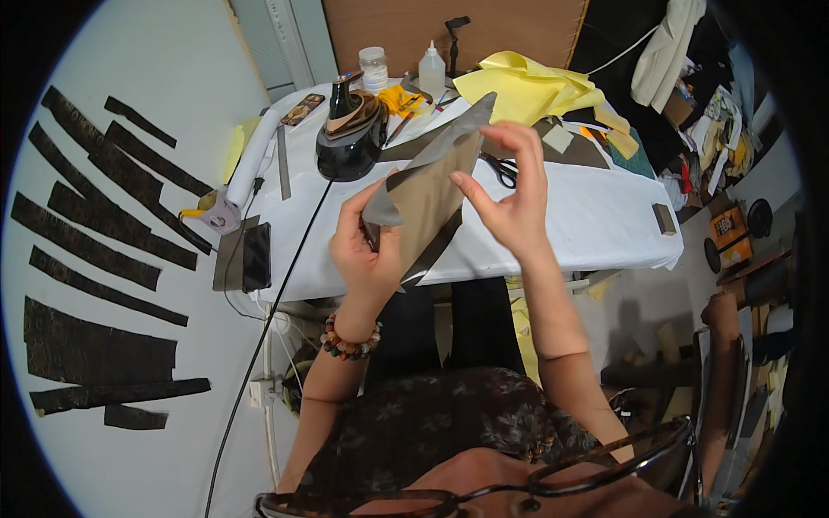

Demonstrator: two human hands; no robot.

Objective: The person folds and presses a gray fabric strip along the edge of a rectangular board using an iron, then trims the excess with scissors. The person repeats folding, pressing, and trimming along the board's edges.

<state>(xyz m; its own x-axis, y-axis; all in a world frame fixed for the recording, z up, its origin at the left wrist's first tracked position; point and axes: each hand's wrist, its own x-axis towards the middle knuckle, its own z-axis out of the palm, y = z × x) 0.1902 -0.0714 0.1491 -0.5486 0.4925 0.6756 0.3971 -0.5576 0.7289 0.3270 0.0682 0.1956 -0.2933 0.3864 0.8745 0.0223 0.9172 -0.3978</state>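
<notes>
Grey-brown sheet [432, 190] slants right of the iron [350, 145]. Left hand [364, 256] curls closed on it; right hand [515, 203], half-open, meets its edge, contact unclear.

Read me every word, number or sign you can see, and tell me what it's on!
No word or number can be read clearly.
Clear plastic jar with a white lid: label, too small to read.
Boxy orange thing at the right: dark print, too blurred.
Long dark flat pieces on the white wall: faint marks, unreadable.
Thin grey-and-brown sheet in the left hand: no writing shows.
</notes>
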